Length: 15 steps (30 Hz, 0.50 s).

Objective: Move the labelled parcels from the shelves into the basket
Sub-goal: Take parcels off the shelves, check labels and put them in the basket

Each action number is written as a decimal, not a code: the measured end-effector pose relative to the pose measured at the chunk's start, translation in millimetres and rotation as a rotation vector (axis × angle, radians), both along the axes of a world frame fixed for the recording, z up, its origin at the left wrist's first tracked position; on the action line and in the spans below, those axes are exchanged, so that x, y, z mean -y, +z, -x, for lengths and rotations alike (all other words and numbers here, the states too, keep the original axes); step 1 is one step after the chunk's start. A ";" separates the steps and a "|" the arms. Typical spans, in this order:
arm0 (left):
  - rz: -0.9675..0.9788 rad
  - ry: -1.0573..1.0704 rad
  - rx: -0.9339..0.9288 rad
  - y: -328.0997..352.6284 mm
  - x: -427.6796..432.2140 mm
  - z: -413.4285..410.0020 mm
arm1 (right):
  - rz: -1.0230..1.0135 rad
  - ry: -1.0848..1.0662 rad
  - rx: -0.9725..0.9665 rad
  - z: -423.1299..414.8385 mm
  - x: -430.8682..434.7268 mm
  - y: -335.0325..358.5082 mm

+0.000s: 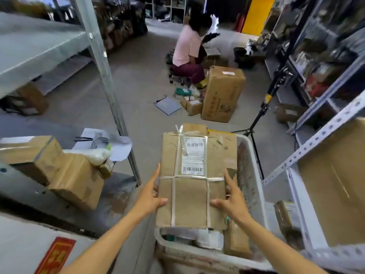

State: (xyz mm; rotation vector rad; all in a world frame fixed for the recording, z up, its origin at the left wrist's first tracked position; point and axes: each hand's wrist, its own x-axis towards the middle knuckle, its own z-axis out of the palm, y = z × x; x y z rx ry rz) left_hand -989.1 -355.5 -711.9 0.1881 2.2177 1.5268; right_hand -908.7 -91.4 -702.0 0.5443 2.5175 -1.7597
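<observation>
A flat brown parcel (pixel 189 196) with a white barcode label and white strapping lies over the white plastic basket (pixel 251 186), on top of other parcels in it. My left hand (pixel 151 196) grips its left edge, thumb on top. My right hand (pixel 230 200) grips its right edge the same way. More cardboard parcels (pixel 236 239) and white bags fill the basket beneath. Several brown parcels (pixel 65 175) sit on the low shelf to the left.
Metal shelving (pixel 102 62) rises at the left, and a rack (pixel 316 139) holding a large box stands at the right. A person sits on a stool (pixel 189 54) ahead among cartons on the floor. A black tripod (pixel 262 107) stands just beyond the basket.
</observation>
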 end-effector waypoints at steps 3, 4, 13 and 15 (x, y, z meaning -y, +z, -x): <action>0.027 -0.036 0.057 -31.4 1.0 1.4 | -0.014 -0.051 0.119 -7.2 -1.0 -27.7; 0.038 -0.047 0.077 -41.6 1.7 1.6 | -0.013 -0.067 0.147 -9.9 -1.6 -38.6; 0.259 -0.135 0.244 -103.5 -1.6 -20.5 | 0.112 -0.117 0.364 -51.2 3.9 -107.4; 0.304 -0.180 0.260 -97.7 -8.4 -19.0 | 0.132 -0.144 0.393 -56.8 0.8 -114.4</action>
